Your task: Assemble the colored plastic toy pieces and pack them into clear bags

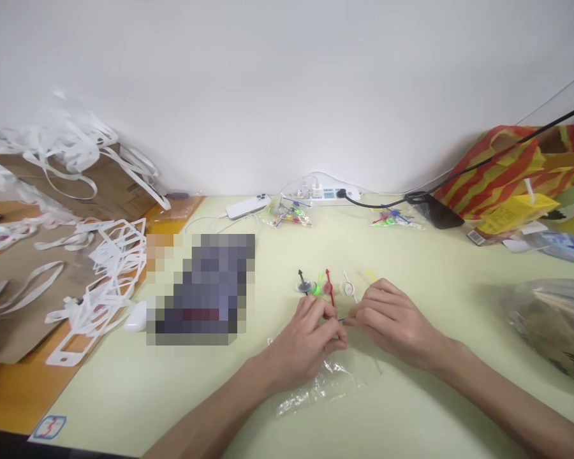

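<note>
A pale wall fills the top of the frame above a light green table. Just right of centre and below the middle, a thin blue piece bridges the fingertips of both hands. The left hand meets its left end, the right hand its right end, so neither is nearer. Its visible stretch runs roughly sideways across the frame; the fingers hide the rest, so its full shape cannot be told. Both hands look pinched, thumb to forefinger, on that piece. Directly above them in the frame, black, red and white pointers lie in a row. Clear film lies below, partly under the left hand.
</note>
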{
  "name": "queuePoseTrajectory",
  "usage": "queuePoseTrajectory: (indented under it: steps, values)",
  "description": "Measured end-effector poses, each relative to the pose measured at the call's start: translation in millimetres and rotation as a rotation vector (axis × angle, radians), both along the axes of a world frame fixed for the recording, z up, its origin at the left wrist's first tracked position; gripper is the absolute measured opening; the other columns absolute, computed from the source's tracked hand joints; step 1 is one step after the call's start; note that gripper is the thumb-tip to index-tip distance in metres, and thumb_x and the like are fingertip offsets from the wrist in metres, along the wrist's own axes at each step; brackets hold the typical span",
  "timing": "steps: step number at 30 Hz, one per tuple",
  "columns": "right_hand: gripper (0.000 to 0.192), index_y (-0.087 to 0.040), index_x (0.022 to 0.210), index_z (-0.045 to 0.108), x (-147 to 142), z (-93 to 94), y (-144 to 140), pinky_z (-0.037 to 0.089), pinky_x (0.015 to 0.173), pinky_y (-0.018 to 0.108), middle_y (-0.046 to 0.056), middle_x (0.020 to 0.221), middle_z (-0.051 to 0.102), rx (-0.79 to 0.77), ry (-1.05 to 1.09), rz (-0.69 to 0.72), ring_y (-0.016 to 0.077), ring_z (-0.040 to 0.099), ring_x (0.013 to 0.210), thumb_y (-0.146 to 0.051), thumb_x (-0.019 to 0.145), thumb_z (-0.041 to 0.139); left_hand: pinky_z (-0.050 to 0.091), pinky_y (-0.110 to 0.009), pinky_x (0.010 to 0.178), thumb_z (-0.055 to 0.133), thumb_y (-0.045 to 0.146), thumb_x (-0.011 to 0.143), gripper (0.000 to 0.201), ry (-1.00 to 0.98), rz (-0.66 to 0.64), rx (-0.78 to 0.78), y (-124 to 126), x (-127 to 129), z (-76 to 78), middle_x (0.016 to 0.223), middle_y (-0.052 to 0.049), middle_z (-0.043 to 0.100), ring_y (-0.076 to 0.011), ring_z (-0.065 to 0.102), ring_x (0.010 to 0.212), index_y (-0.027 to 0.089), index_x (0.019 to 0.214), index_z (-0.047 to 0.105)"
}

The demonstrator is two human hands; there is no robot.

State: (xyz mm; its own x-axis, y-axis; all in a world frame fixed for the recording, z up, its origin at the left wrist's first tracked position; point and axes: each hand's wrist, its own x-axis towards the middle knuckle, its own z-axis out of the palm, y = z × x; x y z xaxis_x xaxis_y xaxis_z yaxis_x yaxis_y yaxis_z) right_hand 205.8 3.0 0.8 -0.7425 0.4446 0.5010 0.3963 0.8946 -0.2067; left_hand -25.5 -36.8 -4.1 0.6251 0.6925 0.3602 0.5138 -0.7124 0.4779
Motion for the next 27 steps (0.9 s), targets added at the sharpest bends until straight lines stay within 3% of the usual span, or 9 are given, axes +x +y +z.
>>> queuePoseTrajectory:
  steps: [4,8,11,15,18,27]
  values:
    - [0.026,-0.020,0.074,0.053,-17,-14.0,-3,0.041,0.078,0.035,-0.001,0.071,0.063,-0.008,0.168,-0.006,0.0152,0.055,0.077,-0.009,0.097,0.051,0.043,-0.039,0.089,0.046,0.022,0.103,0.016,-0.009,-0.008,-0.007,-1,1,2.7,0.099,-0.007,0.049,-0.0213,0.045,0.094,0.017,0.093,0.057]
    - [0.024,-0.021,0.075,0.050,-27,-20.6,-9,0.047,0.083,0.037,0.000,0.072,0.061,-0.117,0.328,0.040,0.0193,0.060,0.096,-0.008,0.094,0.054,0.043,-0.038,0.090,0.049,0.016,0.100,0.013,-0.045,-0.046,-0.002,-4,4,8.3,0.097,-0.007,0.051,-0.0212,0.045,0.096,0.018,0.090,0.057]
    - [0.019,-0.022,0.079,0.050,-28,-25.2,-14,0.050,0.075,0.031,0.001,0.078,0.059,-0.242,0.411,0.076,0.0165,0.059,0.086,-0.011,0.094,0.055,0.042,-0.037,0.089,0.051,0.013,0.099,0.014,-0.074,-0.066,0.009,-7,7,11.1,0.095,-0.006,0.051,-0.0209,0.045,0.095,0.018,0.087,0.056]
    - [0.011,-0.020,0.089,0.052,-26,-28.1,-18,0.043,0.060,0.023,0.003,0.093,0.059,-0.376,0.356,0.055,0.0111,0.051,0.072,-0.013,0.096,0.052,0.042,-0.036,0.087,0.049,0.014,0.099,0.015,-0.098,-0.073,0.002,-8,7,10.7,0.094,-0.006,0.050,-0.0207,0.044,0.094,0.019,0.087,0.056]
    - [0.007,-0.020,0.095,0.052,-26,-27.7,-19,0.041,0.059,0.021,0.002,0.089,0.056,-0.459,0.293,0.042,0.0107,0.049,0.070,-0.013,0.095,0.054,0.041,-0.036,0.085,0.045,0.017,0.102,0.017,-0.149,-0.080,0.009,-7,6,8.8,0.091,-0.005,0.047,-0.0199,0.043,0.091,0.019,0.088,0.055]
    - [0.014,-0.018,0.077,0.059,-29,-37.1,-18,0.030,0.056,0.025,-0.001,0.071,0.056,-0.467,0.093,0.040,0.0120,0.045,0.061,-0.018,0.091,0.058,0.043,-0.036,0.083,0.046,0.013,0.100,0.016,-0.144,-0.110,-0.031,-9,10,8.8,0.091,-0.005,0.047,-0.0200,0.042,0.090,0.019,0.089,0.055]
